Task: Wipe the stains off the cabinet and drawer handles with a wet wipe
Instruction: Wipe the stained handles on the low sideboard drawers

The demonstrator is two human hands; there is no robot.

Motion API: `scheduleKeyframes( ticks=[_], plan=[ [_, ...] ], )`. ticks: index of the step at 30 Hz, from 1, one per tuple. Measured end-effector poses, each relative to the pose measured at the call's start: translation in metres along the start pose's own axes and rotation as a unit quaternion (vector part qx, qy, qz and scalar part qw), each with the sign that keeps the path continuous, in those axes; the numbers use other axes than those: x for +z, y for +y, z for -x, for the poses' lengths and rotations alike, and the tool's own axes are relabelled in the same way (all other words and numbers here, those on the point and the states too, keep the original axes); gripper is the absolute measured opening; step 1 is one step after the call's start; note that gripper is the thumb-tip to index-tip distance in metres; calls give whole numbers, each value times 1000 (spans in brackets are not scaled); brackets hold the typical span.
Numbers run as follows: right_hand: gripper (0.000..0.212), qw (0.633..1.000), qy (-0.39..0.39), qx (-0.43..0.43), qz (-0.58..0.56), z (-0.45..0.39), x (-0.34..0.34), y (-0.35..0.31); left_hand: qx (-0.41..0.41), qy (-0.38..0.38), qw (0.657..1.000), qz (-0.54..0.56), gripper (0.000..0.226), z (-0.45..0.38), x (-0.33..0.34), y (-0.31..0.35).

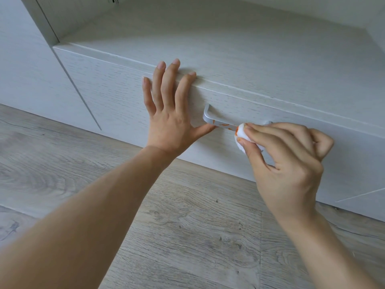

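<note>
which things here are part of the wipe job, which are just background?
In the job:
- wet wipe, orange-smeared, pinched in the right hand
- drawer handle, orange stains on the bar
- left hand, flat on the drawer front, thumb at the handle's left end

Background:
- wood floor
- open shelf above

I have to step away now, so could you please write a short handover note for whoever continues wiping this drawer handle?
Left hand: open, fingers spread flat on the drawer front, thumb touching the handle's left end.
Right hand: pinches the bunched wet wipe against the handle, right of its middle.
Done: the wipe has picked up orange marks.
Left: orange stains still show on the handle between thumb and wipe; its right part is hidden by the hand. No other handles are in view.
</note>
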State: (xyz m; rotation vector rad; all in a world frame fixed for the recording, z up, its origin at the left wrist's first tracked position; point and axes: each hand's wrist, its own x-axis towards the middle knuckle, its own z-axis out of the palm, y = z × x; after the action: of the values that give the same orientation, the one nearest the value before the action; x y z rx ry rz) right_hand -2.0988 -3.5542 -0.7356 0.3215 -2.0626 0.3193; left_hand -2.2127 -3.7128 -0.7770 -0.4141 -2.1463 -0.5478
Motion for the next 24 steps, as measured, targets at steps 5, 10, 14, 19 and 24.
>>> scheduleKeyframes(
  ticks=[5, 10, 14, 19, 24],
  plan=[
    [5, 1000, -19, 7, -23, -2, 4, 0, -1, 6, 1000, 0, 92, -1, 2, 0],
    [4, 998, -27, 1, -53, -5, 12, -1, 3, 12, 1000, -6, 92, 0, 4, -2],
    [5, 998, -33, -3, -62, -6, 14, -2, 7, 13, 1000, -5, 93, -1, 5, -3],
    [5, 997, -28, 5, -68, -6, 17, -5, 9, 10, 1000, -2, 93, 0, 6, -3],
    [5, 997, -29, 9, -70, -7, 14, -6, 8, 6, 1000, 0, 92, 0, 4, -3]
  ],
)
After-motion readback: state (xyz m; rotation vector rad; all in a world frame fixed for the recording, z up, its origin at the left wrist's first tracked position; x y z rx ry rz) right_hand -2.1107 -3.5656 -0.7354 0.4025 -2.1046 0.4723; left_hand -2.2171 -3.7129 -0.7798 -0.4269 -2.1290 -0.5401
